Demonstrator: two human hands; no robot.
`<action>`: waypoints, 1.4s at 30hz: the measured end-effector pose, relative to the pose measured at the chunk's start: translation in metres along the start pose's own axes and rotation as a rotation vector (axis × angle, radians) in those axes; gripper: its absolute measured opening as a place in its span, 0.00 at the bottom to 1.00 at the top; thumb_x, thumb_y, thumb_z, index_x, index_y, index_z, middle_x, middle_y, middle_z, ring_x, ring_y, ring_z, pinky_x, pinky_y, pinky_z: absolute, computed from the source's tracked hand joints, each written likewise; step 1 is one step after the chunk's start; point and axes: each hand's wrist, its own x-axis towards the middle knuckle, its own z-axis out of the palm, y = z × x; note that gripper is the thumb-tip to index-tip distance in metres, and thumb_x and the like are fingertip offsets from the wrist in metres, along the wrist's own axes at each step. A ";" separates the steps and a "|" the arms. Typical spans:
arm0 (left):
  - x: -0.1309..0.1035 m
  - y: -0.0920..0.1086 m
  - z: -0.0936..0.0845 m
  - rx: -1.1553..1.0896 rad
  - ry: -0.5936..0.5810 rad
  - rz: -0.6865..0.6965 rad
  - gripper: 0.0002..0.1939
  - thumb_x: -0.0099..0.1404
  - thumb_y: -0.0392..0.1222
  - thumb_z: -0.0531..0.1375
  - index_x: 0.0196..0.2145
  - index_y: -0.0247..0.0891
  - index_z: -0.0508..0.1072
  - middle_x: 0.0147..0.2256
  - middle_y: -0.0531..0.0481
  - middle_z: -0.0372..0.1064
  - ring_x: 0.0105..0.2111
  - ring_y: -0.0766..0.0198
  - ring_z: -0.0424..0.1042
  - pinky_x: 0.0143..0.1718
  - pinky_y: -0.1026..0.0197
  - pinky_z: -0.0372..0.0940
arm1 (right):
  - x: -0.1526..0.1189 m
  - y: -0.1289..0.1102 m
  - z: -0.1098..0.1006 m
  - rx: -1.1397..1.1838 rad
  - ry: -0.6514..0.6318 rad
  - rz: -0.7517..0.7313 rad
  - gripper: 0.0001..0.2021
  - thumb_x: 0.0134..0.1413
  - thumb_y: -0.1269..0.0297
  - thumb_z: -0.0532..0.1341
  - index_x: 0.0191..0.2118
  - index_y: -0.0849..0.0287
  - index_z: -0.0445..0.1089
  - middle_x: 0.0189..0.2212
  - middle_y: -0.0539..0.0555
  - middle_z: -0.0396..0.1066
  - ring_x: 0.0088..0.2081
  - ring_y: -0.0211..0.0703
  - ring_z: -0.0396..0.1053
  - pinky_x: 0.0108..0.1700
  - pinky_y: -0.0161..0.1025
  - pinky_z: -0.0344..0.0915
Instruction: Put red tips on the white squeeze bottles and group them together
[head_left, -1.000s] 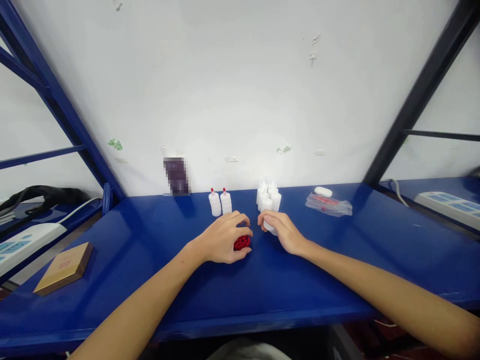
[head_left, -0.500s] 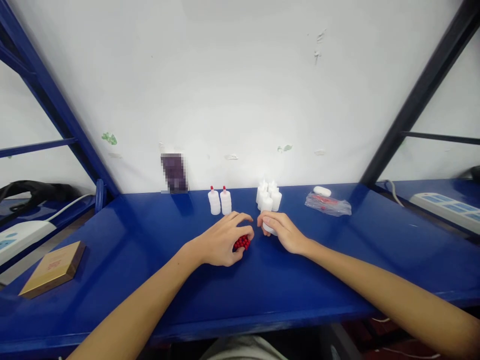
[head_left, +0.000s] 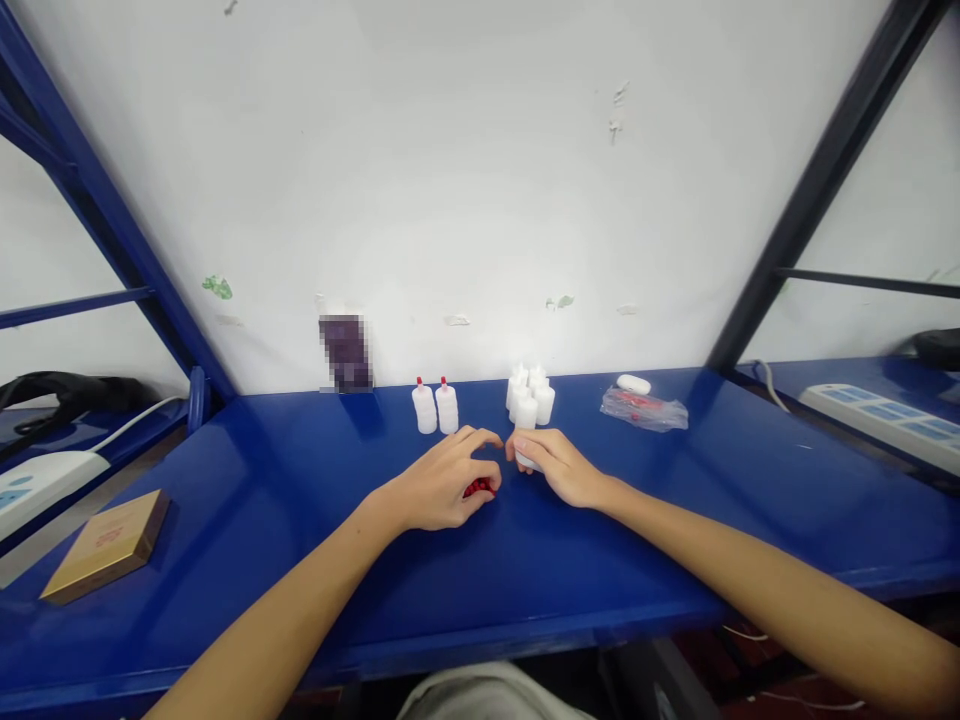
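Pieces of bright red plastic, small and beadlike [head_left: 478,488], sit bunched in the cup of the left hand [head_left: 442,485], just left of the right hand [head_left: 556,466] and slightly nearer the person than its fingertips. The left hand is plainly the closer of the two to them: its fingers arch over the bunch, with thumb and forefinger curving almost together at its right side (whether one piece is pinched there, I cannot tell). The right hand is closed around a white plastic bottle [head_left: 528,463], which lies rightward of the red pieces and a little farther off. Its long axis is mostly hidden by the fingers, though the part that shows seems tilted. Only a narrow gap of blue parts the two hands.

Beyond the right hand, a tight cluster of white plastic bottles [head_left: 526,408] stands upright; beyond the left, a pair of white bottles with red tips [head_left: 436,410] stands side by side. Farther right lie a clear plastic bag with red bits inside [head_left: 645,409] and a white oval case [head_left: 634,384]. Everything rests on a glossy blue metal shelf [head_left: 525,590] running up to a scuffed white wall [head_left: 465,180]. A flat gold cardboard box [head_left: 109,545] lies well apart at the left, and white power strips [head_left: 885,420] flank the shelf on both sides.
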 end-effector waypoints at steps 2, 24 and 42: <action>0.002 0.001 0.003 -0.044 0.076 -0.001 0.04 0.65 0.35 0.59 0.36 0.39 0.74 0.50 0.45 0.64 0.47 0.58 0.66 0.50 0.55 0.64 | -0.001 0.000 0.000 -0.009 0.015 -0.011 0.24 0.68 0.49 0.46 0.30 0.59 0.67 0.24 0.49 0.64 0.28 0.39 0.63 0.34 0.36 0.59; 0.010 0.011 0.020 -0.042 0.313 0.079 0.07 0.70 0.36 0.52 0.41 0.37 0.69 0.34 0.48 0.69 0.34 0.63 0.67 0.37 0.60 0.64 | -0.006 -0.010 0.003 -0.211 -0.097 -0.142 0.24 0.65 0.47 0.50 0.27 0.61 0.67 0.21 0.47 0.56 0.24 0.35 0.54 0.28 0.34 0.50; -0.013 -0.033 -0.037 0.213 0.146 -0.271 0.12 0.72 0.46 0.49 0.39 0.38 0.68 0.29 0.50 0.70 0.26 0.63 0.67 0.30 0.61 0.57 | -0.002 -0.014 0.002 -0.284 0.027 -0.053 0.18 0.66 0.53 0.51 0.32 0.58 0.71 0.21 0.48 0.64 0.23 0.37 0.60 0.29 0.35 0.55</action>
